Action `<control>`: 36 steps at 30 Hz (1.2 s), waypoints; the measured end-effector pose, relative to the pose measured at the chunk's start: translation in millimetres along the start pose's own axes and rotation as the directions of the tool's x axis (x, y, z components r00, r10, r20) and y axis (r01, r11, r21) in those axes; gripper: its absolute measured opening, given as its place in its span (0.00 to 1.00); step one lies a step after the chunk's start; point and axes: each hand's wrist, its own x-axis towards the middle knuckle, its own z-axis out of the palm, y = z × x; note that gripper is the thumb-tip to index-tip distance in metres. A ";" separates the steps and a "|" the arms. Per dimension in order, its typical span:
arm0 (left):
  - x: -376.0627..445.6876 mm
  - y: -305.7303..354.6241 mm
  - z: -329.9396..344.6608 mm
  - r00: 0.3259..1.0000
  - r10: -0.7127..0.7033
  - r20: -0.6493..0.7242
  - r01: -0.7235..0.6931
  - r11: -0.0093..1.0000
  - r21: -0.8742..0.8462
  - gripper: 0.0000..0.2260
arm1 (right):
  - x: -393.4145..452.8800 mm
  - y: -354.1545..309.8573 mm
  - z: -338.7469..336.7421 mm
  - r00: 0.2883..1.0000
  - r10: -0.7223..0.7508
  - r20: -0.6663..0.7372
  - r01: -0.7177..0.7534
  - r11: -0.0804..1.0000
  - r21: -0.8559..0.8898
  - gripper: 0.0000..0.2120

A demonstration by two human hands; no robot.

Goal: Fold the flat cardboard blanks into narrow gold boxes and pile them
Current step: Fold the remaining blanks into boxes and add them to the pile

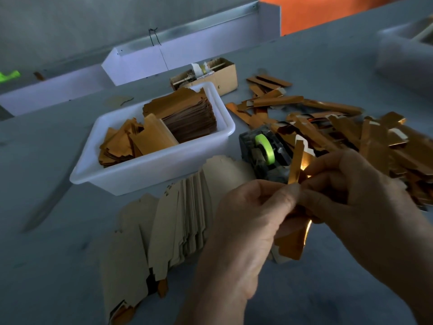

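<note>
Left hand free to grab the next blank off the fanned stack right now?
Probably not yet. The left hand and right hand both pinch the half-folded gold blank. The fanned stack lies beside the left hand, nothing between.

Dim, bluish light over a wide grey table [58, 254] that fills most of the view. Along its far edge, long white trough-like channels [164, 57] set end to end, one with a thin black wire [153, 36] hooked over its rim. Behind, a plain grey wall [82, 19] and, upper right, a bright orange panel [328, 12].
</note>
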 end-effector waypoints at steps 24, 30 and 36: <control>-13.6 -5.0 23.0 0.910 0.338 -0.240 -0.260 0.916 0.304 0.04 | -6.4 -0.3 -0.6 0.986 0.074 -0.148 -0.100 0.979 -0.178 0.22; -12.4 -9.7 15.5 0.950 0.144 -0.278 -0.093 0.977 0.191 0.02 | -4.8 2.0 6.0 0.972 0.210 0.103 -0.233 0.898 0.374 0.15; -11.5 -9.4 6.5 0.901 0.346 -0.261 -0.167 0.833 0.527 0.10 | -1.2 -1.9 6.0 0.964 0.264 0.045 -0.254 0.850 0.462 0.12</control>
